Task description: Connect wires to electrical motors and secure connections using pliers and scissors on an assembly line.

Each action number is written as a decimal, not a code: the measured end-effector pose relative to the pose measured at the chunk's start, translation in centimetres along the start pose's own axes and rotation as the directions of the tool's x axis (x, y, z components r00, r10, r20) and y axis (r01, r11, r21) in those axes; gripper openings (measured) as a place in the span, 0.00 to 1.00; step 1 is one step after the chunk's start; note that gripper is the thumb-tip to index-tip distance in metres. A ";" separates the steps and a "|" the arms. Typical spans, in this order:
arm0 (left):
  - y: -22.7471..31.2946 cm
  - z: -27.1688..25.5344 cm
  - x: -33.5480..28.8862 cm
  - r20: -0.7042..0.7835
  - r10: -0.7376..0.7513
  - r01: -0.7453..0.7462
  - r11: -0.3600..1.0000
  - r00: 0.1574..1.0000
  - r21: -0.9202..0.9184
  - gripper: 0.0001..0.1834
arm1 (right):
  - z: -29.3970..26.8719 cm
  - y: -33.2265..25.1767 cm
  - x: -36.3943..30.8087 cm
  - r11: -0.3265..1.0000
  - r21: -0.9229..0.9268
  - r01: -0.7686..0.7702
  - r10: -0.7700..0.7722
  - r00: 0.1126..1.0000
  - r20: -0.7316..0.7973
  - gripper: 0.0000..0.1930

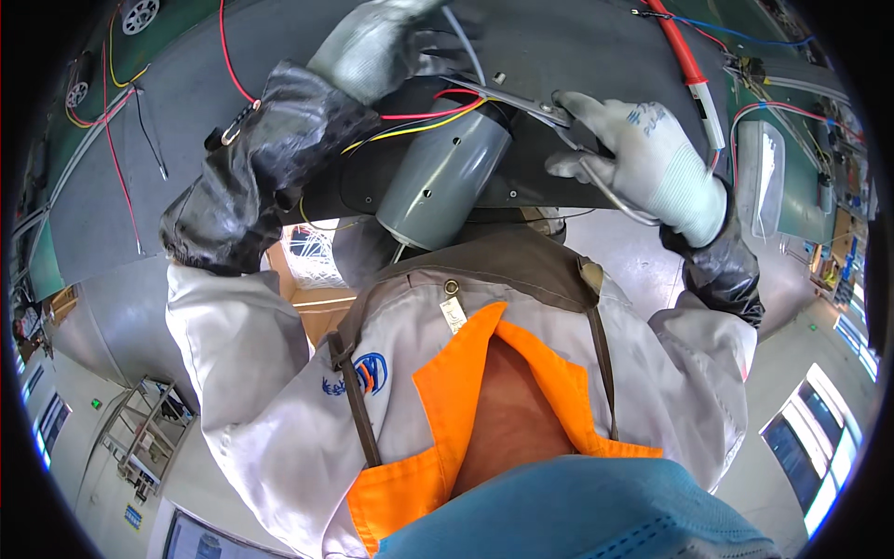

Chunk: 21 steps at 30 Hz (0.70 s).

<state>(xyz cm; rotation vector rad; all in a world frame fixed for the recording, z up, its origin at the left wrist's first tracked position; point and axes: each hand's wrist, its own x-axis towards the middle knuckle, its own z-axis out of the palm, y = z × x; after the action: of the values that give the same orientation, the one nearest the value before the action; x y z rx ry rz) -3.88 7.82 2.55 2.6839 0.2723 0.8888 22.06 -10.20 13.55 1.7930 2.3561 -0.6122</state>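
My right hand point(652, 154), in a white knit glove, grips a pair of scissors point(523, 104) by the handles. The blades point left, over the wires at the end of a grey cylindrical motor point(442, 177). A red wire point(419, 116) and a yellow wire point(410, 130) come from that end. A thin grey cable point(466, 45) rises from the same spot. At its upper part, my gloved left hand point(377, 51) pinches the cable, its fingertips partly cut off by the picture's top edge. Tilted, the motor lies at the near edge of the dark worktop.
A red-and-white pen-like tool point(694, 79) lies on the dark worktop point(559, 47) beyond my right hand. Loose red, yellow and black wires lie at left. A clear plastic tray point(762, 177) sits at right. Below the worktop, a cardboard box point(321, 303) holds white strands.
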 end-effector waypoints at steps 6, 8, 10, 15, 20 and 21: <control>4.5 -10.9 -5.4 0.494 -0.642 0.810 0.459 0.586 -0.364 0.25 | 5.3 4.2 -1.2 0.962 0.097 -0.254 0.271 0.869 -0.414 0.23; 8.5 -13.6 -4.5 0.385 -0.270 0.442 0.754 0.883 -0.485 0.38 | 7.0 6.6 -0.4 0.944 0.058 -0.325 0.305 0.792 -0.530 0.16; 11.2 -11.7 -3.7 0.193 -0.383 0.409 0.904 0.903 -0.122 0.45 | 6.9 6.4 -0.9 0.882 -0.190 -0.431 0.186 0.689 -0.700 0.10; 14.4 -0.2 -7.4 -0.026 -0.385 0.382 0.922 0.923 -0.067 0.47 | 8.7 -0.8 -0.9 0.605 0.790 0.099 0.060 0.984 -0.169 0.28; 13.2 1.6 -5.8 -0.242 -0.600 0.614 0.789 0.763 -0.022 0.33 | 8.4 -4.0 8.0 0.592 0.801 -0.089 0.211 0.976 -0.048 0.29; 11.7 1.7 -4.9 -0.327 -0.592 0.644 0.761 0.737 0.073 0.29 | 10.2 -4.1 12.0 0.712 0.692 0.120 0.150 0.937 -0.317 0.27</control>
<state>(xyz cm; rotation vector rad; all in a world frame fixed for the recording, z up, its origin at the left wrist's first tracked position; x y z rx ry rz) -5.76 -4.81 2.50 2.3182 1.2944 1.0449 13.18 -4.27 1.24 2.3845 2.5152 -1.4755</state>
